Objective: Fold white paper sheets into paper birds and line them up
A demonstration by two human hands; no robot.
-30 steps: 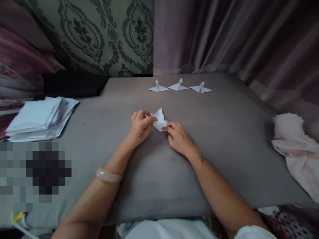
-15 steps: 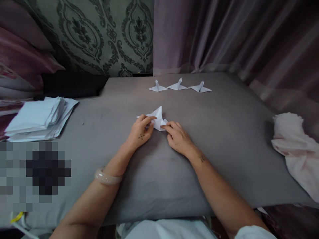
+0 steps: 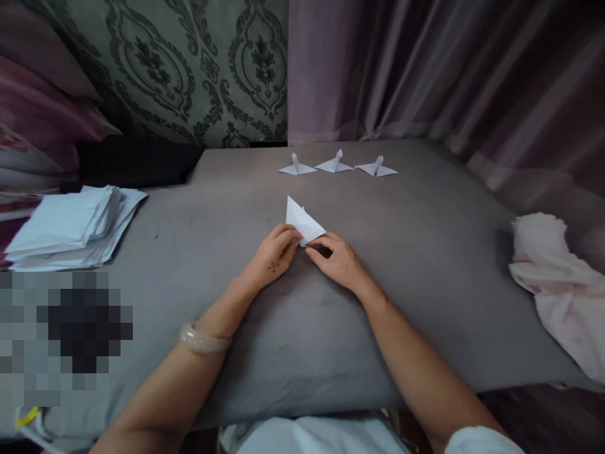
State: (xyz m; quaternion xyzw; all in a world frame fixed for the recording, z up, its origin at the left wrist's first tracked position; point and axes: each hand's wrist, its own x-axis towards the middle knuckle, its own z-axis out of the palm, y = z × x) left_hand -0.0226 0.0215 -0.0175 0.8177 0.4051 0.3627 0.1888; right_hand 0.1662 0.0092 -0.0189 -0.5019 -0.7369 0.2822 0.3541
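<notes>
A folded piece of white paper (image 3: 305, 224), roughly triangular with one point facing away from me, is held just over the grey cloth. My left hand (image 3: 276, 252) pinches its near left edge, thumb below and fingers on top. At the near right edge, my right hand (image 3: 338, 258) grips the paper between thumb and forefinger. Farther back, a row of folded paper birds stands on the cloth: a left one (image 3: 296, 166), a middle one (image 3: 336, 162) and a right one (image 3: 377, 167), each with spread wings and a raised neck.
A stack of white paper (image 3: 70, 224) lies at the left on the grey cloth (image 3: 425, 265), with black fabric (image 3: 142, 161) behind it. Crumpled pale pink cloth (image 3: 553, 265) sits at the right. Curtains (image 3: 368, 69) and a patterned wall (image 3: 203, 69) border the back. The left foreground is pixelated.
The folded paper has been turned, so a flat triangular face now shows where loose flaps were spread before. Both hands stay on it, with their fingers shifted along its near edges.
</notes>
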